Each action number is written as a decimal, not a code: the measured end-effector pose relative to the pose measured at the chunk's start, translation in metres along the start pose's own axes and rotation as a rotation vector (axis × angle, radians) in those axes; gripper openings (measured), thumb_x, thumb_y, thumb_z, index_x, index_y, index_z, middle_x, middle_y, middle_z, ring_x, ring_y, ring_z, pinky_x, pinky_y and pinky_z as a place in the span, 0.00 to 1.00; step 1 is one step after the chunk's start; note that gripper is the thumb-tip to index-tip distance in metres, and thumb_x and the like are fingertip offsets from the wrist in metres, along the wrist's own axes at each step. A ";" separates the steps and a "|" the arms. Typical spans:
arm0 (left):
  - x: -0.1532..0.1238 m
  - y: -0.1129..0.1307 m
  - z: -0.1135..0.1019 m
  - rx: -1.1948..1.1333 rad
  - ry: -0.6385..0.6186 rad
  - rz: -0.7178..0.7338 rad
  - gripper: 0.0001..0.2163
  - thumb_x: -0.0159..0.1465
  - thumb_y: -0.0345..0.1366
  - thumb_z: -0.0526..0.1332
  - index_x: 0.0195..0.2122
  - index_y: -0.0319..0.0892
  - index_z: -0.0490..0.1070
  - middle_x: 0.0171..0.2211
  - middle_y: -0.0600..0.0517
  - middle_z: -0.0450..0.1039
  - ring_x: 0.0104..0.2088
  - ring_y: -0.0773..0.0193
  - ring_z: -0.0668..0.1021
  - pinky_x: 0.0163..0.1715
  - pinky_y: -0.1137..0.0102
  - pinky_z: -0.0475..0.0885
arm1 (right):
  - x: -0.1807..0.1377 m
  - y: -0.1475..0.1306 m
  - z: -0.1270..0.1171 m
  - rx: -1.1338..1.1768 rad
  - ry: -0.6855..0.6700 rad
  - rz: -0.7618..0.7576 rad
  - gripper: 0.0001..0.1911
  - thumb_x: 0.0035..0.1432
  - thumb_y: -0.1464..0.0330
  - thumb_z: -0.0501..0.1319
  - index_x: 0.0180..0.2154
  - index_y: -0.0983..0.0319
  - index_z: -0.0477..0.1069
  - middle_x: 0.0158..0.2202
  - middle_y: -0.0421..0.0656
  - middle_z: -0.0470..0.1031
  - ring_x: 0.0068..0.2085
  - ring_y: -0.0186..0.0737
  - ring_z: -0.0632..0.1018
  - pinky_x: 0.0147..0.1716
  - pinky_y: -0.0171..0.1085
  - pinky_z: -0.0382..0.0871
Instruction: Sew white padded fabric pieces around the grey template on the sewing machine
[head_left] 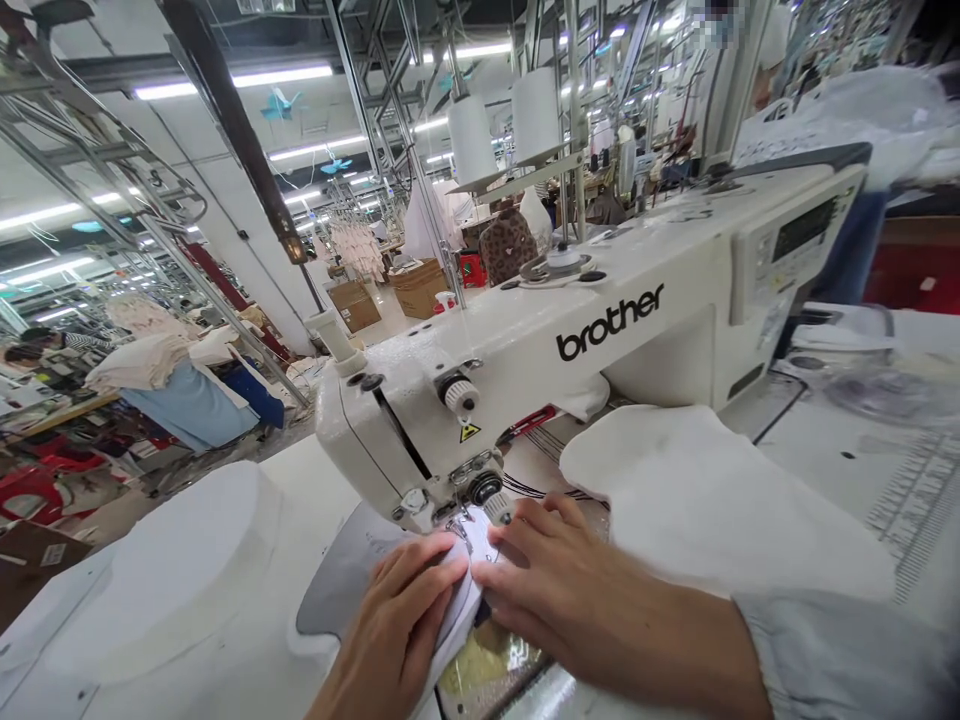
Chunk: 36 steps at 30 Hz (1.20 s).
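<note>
Left hand: the left hand (397, 620) is lying palm down on the white fabric piece (457, 590), its fingers held together and pressing the cloth flat against the tabletop (247, 640), just in front of the needle area.

Right hand: the right hand (555, 580) is resting beside the left one, fingers loosely spread and flat, fingertips touching the same fabric piece right next to the presser foot (469, 515); it is pinching nothing.

Fabric piece: the cloth is lying under both hands at the base of the machine head, its far edge reaching under the presser foot; the exact point where the needle is meeting it is hidden, so whether it is being stitched cannot be told.

Sewing machine: the white sewing machine (600, 330) marked "brother" is standing across the tabletop, its head overhanging the hands and its control panel (802, 235) facing right.

Grey plate: a grey plate (345, 580) is lying flat to the left of the left hand, partly under the fabric.

White bundle: a white bundle (705, 490) of cloth is lying over the person's right forearm, beside the machine's arm.

Thread cones: two white thread cones (502, 130) are standing on a rack behind the machine.

Background: other workstations and piled garments (150, 350) are showing at far left.
</note>
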<state>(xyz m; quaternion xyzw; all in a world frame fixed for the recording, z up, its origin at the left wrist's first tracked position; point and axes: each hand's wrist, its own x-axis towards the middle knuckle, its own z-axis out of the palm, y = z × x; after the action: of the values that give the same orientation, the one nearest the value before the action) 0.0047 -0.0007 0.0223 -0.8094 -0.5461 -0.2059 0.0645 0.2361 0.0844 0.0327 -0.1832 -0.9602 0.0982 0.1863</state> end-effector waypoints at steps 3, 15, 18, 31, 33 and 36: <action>-0.003 0.001 0.006 0.083 0.025 -0.012 0.13 0.68 0.32 0.55 0.52 0.52 0.71 0.54 0.54 0.74 0.54 0.67 0.76 0.54 0.74 0.73 | -0.001 0.002 0.004 -0.015 0.040 0.003 0.06 0.70 0.66 0.56 0.47 0.57 0.69 0.46 0.44 0.69 0.49 0.46 0.67 0.47 0.47 0.59; -0.003 -0.002 -0.001 0.106 0.000 0.050 0.14 0.69 0.34 0.54 0.55 0.50 0.68 0.56 0.54 0.73 0.57 0.67 0.74 0.55 0.73 0.71 | -0.001 0.002 0.006 -0.074 0.049 -0.094 0.04 0.70 0.70 0.55 0.40 0.60 0.67 0.42 0.42 0.69 0.42 0.43 0.67 0.42 0.42 0.58; -0.006 0.002 0.007 0.203 0.013 0.036 0.15 0.68 0.33 0.55 0.55 0.49 0.67 0.56 0.53 0.73 0.57 0.67 0.75 0.53 0.71 0.73 | 0.000 0.002 0.008 -0.084 0.065 -0.065 0.04 0.70 0.69 0.54 0.39 0.59 0.67 0.41 0.42 0.69 0.43 0.44 0.67 0.42 0.43 0.57; 0.006 0.009 -0.012 0.371 -0.011 0.169 0.15 0.68 0.33 0.51 0.55 0.45 0.66 0.53 0.51 0.77 0.52 0.63 0.79 0.42 0.66 0.80 | -0.002 0.005 0.004 -0.060 0.021 -0.119 0.06 0.70 0.73 0.52 0.43 0.59 0.66 0.45 0.42 0.69 0.43 0.45 0.65 0.42 0.44 0.55; 0.004 0.011 -0.007 0.400 0.030 0.146 0.15 0.68 0.32 0.51 0.54 0.45 0.66 0.53 0.53 0.77 0.52 0.64 0.79 0.43 0.66 0.79 | -0.002 0.005 0.005 -0.087 0.024 -0.110 0.04 0.69 0.73 0.55 0.41 0.60 0.66 0.43 0.42 0.69 0.42 0.45 0.65 0.41 0.44 0.55; -0.003 0.012 0.004 0.458 0.036 0.084 0.15 0.68 0.33 0.51 0.55 0.46 0.66 0.55 0.54 0.75 0.52 0.66 0.79 0.42 0.67 0.79 | -0.001 0.004 0.005 -0.115 0.043 -0.094 0.03 0.66 0.74 0.57 0.39 0.60 0.65 0.41 0.43 0.68 0.43 0.46 0.64 0.41 0.44 0.55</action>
<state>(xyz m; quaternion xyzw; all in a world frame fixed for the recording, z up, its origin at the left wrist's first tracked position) 0.0158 -0.0065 0.0187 -0.7919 -0.5433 -0.0879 0.2647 0.2362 0.0874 0.0263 -0.1505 -0.9676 0.0302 0.2005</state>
